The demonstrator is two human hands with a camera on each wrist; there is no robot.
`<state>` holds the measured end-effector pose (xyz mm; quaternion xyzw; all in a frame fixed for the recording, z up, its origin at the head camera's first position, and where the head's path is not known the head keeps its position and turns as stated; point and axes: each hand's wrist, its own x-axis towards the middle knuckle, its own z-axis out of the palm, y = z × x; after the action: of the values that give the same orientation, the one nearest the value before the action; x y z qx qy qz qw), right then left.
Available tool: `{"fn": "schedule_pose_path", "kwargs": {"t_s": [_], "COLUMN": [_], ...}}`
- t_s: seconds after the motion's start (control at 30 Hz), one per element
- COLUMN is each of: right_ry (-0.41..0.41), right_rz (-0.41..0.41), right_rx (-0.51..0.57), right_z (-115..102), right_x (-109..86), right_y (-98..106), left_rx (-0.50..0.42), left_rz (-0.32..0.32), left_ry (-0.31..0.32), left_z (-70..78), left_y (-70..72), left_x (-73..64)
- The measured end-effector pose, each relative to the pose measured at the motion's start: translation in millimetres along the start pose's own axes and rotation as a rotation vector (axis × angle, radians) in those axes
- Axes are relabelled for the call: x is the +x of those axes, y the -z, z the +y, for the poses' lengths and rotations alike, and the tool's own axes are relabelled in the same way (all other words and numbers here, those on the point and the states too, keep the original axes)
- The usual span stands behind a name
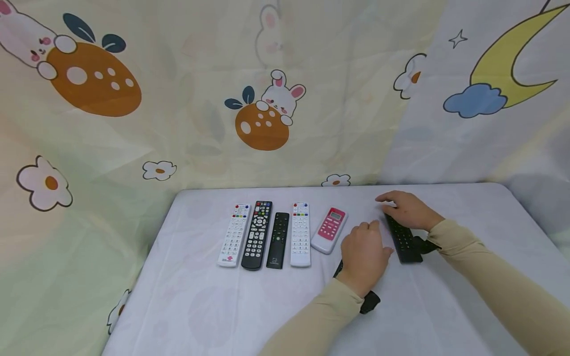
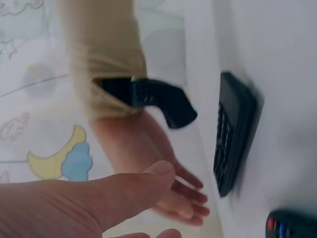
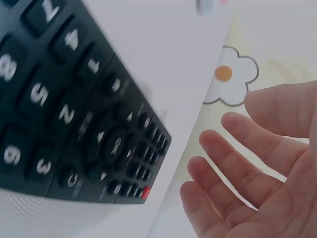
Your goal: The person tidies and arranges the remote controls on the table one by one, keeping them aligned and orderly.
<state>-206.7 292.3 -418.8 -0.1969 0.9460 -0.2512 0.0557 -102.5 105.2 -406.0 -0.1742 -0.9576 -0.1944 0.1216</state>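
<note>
In the head view my right hand (image 1: pixel 411 210) hovers over the upper end of a black remote control (image 1: pixel 403 242) lying on the table at the right. The right wrist view shows that hand's fingers (image 3: pixel 237 168) spread and loosely bent, holding nothing, beside the black remote (image 3: pixel 74 114) with its numbered keys. My left hand (image 1: pixel 366 254) is above a second black remote (image 1: pixel 338 268), mostly hidden beneath it. In the left wrist view its thumb (image 2: pixel 124 196) is extended and nothing is gripped; a remote with red and blue buttons (image 2: pixel 290 225) shows in the corner.
To the left stand several remotes in a row: a white one (image 1: pixel 234 236), a black one (image 1: pixel 257 236), a slimmer black one (image 1: pixel 278 241), another white one (image 1: pixel 300 235) and a pink-and-white one (image 1: pixel 329 231). They lie on a white-covered table (image 1: pixel 200 311) before a printed curtain (image 1: pixel 338 99).
</note>
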Motion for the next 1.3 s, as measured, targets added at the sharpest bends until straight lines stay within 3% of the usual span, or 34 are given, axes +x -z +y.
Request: {"fn": "schedule_pose_path", "kwargs": {"t_s": [0.3, 0.47, 0.9, 1.1, 1.3], "right_ry": [-0.010, -0.015, -0.026, -0.018, -0.019], "right_rz": [0.006, 0.011, 0.031, 0.032, 0.034], "right_rx": [-0.013, -0.021, 0.016, 0.044, 0.073], "right_z": [-14.5, -21.6, -38.8, -45.9, -56.5], "right_x": [-0.1, 1.9, 13.4, 19.1, 23.8], "right_y": [-3.7, -5.8, -21.9, -32.9, -42.7], "left_rx": [-0.064, -0.032, 0.052, 0.072, 0.061], "left_rz": [-0.028, -0.021, -0.098, -0.107, -0.113], "left_ry": [0.067, 0.018, -0.114, -0.123, -0.132], "left_z": [-24.9, -40.4, -88.8, -111.3, -124.8], "left_y": [14.2, 21.4, 33.5, 30.5, 26.0], "left_x": [-0.3, 0.9, -1.1, -4.7, -7.2]}}
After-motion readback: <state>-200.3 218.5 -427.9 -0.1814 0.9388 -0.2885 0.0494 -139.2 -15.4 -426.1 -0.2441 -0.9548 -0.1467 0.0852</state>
